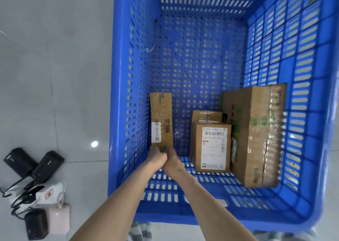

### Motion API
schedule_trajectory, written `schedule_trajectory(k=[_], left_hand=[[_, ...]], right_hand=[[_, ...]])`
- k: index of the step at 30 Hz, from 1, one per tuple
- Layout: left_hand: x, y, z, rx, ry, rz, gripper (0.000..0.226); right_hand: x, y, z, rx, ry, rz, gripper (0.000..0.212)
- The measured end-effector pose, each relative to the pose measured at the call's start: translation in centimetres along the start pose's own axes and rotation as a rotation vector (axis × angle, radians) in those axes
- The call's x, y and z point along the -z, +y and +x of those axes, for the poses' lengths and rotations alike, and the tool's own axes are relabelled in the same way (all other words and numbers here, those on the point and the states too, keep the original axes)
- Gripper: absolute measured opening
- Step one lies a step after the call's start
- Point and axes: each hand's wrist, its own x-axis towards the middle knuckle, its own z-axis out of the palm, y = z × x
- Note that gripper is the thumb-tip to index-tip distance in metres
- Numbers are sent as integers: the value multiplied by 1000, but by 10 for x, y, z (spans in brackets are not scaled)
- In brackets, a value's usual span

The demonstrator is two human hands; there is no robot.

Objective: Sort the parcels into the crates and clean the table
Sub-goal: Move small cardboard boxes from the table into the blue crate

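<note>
Three taped brown card boxes (211,149) already sit in the near right corner of the holey blue plastic crate (128,93). The fingers of the left hand (156,157) and right hand (173,160) are clamped on a long thin box (161,119) by the crate's left wall, nearly in. No bench shows, so I cannot tell what is left.

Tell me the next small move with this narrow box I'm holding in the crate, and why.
Probably set the narrow box down along the left wall of the crate and let go. The left hand and right hand grip its near end, and it is already deep inside the crate beside that wall, apart from the labelled box and big box to the right.
</note>
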Motion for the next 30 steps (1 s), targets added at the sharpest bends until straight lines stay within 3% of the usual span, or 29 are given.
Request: schedule_trajectory(k=[4,8,12,15,19,25,30], left_hand=[[7,19,-34,-53,-24,-11,58],[14,42,-91,-152,-12,-60,57],[30,75,-161,-310,20,-102,56],[47,108,-230,-481,152,0,55],[75,156,-329,-724,407,354,60],[125,243,-496,-954,684,434,55],[145,293,-606,-1022,865,663,63]], right_hand=[[15,-13,-28,22,62,52,49],[45,-35,-85,119,69,52,65],[86,-67,-147,232,119,27,64],[129,-95,-210,328,187,-32,64],[188,-138,-310,451,340,-56,60],[263,-208,-458,694,556,53,59],[322,-235,-561,872,725,14,59]])
